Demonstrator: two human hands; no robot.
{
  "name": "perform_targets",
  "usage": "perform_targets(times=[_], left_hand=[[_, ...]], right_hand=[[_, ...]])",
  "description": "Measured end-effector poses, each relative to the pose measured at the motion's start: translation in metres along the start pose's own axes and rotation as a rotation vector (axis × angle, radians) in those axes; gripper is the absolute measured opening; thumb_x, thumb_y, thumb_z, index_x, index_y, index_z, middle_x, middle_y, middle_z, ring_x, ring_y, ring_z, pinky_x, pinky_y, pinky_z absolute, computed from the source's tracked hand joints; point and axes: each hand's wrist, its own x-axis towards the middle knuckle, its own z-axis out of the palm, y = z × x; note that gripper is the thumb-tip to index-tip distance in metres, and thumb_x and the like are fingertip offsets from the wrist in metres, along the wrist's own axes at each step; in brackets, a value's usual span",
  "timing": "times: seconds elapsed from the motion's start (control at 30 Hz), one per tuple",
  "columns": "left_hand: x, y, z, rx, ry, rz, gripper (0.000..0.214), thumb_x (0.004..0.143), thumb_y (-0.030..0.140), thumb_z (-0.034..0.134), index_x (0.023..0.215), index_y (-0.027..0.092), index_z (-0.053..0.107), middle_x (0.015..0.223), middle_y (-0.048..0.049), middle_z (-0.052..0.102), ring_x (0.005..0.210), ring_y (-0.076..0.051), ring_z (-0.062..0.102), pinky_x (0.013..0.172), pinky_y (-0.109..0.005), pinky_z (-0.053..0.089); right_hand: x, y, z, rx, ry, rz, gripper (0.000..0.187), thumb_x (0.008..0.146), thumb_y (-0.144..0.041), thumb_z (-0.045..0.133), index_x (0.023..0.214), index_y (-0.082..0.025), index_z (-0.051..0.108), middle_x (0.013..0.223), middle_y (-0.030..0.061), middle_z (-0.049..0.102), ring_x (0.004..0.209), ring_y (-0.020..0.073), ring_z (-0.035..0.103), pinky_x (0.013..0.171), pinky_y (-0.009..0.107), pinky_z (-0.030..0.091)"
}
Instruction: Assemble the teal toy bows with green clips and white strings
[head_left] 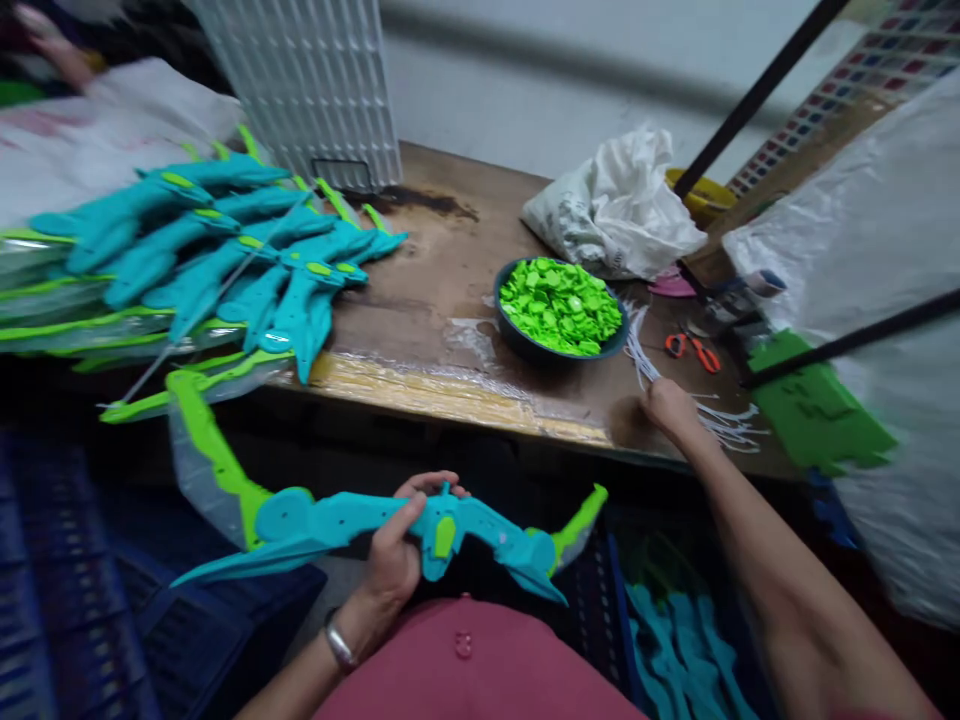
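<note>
My left hand (401, 545) is closed around the middle of a teal and green toy bow (337, 520), held over my lap below the table's front edge. My right hand (670, 408) reaches onto the wooden table (442, 270) and rests on a loose bundle of white strings (712, 415), fingers curled on them. A dark bowl (517, 340) full of small bright green plastic pieces sits just left of that hand. A stack of finished teal toy bows (217, 260) lies on the table's left part.
Orange-handled scissors (694, 350) lie behind the strings. A white plastic bag (619, 205), a white crate (311, 85), a green foam piece (817, 410) and black rods (847, 342) crowd the back and right. Blue crates (90, 620) stand below.
</note>
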Motion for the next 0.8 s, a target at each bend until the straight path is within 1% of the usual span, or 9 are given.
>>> perform_targets(times=[0.07,0.13,0.23,0.33,0.47,0.57,0.63,0.7,0.8], left_hand=[[-0.001,-0.003,0.001,0.038,-0.108,-0.002,0.025,0.085,0.028,0.064,0.103,0.015,0.076,0.116,-0.0160,0.074,0.101,-0.032,0.071,0.090,-0.047,0.055],[-0.001,-0.004,0.004,0.051,-0.206,-0.028,0.023,0.080,0.022,0.063,0.097,0.015,0.077,0.128,-0.0177,0.070,0.108,-0.036,0.069,0.093,-0.050,0.053],[-0.002,-0.001,0.010,0.031,-0.298,-0.083,0.023,0.074,0.020,0.065,0.092,0.016,0.078,0.141,-0.0173,0.063,0.125,-0.040,0.061,0.103,-0.052,0.047],[-0.002,0.006,0.010,0.020,-0.283,-0.099,0.034,0.071,0.024,0.070,0.104,0.017,0.078,0.135,-0.0178,0.067,0.124,-0.038,0.061,0.104,-0.051,0.046],[-0.004,0.018,0.002,0.034,-0.204,-0.067,0.036,0.068,0.030,0.078,0.101,0.016,0.079,0.097,-0.0152,0.077,0.107,-0.035,0.068,0.095,-0.048,0.051],[-0.004,0.021,0.000,0.080,-0.284,-0.046,0.029,0.066,0.035,0.081,0.087,0.015,0.080,0.074,-0.0130,0.072,0.108,-0.037,0.065,0.092,-0.047,0.050],[-0.004,0.019,0.001,0.109,-0.386,-0.059,0.030,0.065,0.039,0.082,0.085,0.016,0.080,0.068,-0.0133,0.071,0.108,-0.039,0.064,0.089,-0.047,0.050],[-0.005,0.017,0.004,0.130,-0.463,-0.082,0.033,0.066,0.041,0.082,0.087,0.016,0.080,0.066,-0.0136,0.070,0.110,-0.041,0.063,0.086,-0.048,0.050],[-0.007,0.016,0.006,0.146,-0.485,-0.109,0.030,0.068,0.041,0.081,0.086,0.017,0.079,0.067,-0.0124,0.069,0.111,-0.041,0.063,0.085,-0.046,0.050]], right_hand=[[-0.026,-0.035,0.000,0.070,-0.030,-0.091,0.018,0.099,-0.022,0.051,0.098,-0.009,0.063,0.086,0.0108,0.067,0.079,0.0203,0.065,0.075,0.034,0.051],[-0.066,-0.076,0.002,0.173,-0.108,-0.263,0.014,0.097,-0.023,0.050,0.096,-0.016,0.061,0.080,0.0047,0.066,0.074,0.0170,0.063,0.071,0.027,0.048],[-0.134,-0.128,0.006,0.460,-0.394,-0.687,0.018,0.101,-0.030,0.042,0.094,-0.021,0.056,0.077,0.0007,0.064,0.066,0.0144,0.059,0.063,0.025,0.042],[-0.177,-0.150,0.007,0.489,-0.547,-0.826,0.019,0.100,-0.026,0.038,0.088,-0.022,0.052,0.076,0.0006,0.061,0.061,0.0136,0.054,0.058,0.026,0.033],[-0.168,-0.141,0.009,0.558,-0.726,-0.802,0.020,0.097,-0.026,0.047,0.080,-0.021,0.055,0.071,-0.0011,0.058,0.061,0.0129,0.051,0.057,0.025,0.033],[-0.141,-0.146,0.015,0.756,-0.742,-0.730,0.028,0.100,-0.039,0.049,0.084,-0.020,0.063,0.086,0.0032,0.065,0.078,0.0161,0.059,0.071,0.027,0.044],[-0.129,-0.165,0.022,0.905,-0.806,-0.650,0.036,0.100,-0.050,0.049,0.097,-0.019,0.068,0.097,0.0060,0.071,0.089,0.0195,0.064,0.082,0.031,0.048],[-0.126,-0.191,0.030,1.093,-0.961,-0.528,0.043,0.095,-0.058,0.055,0.106,-0.019,0.069,0.102,0.0075,0.074,0.094,0.0213,0.067,0.086,0.035,0.051],[-0.127,-0.230,0.038,1.490,-1.094,-0.266,0.047,0.083,-0.058,0.073,0.104,-0.016,0.070,0.093,0.0076,0.075,0.081,0.0186,0.070,0.078,0.034,0.054]])
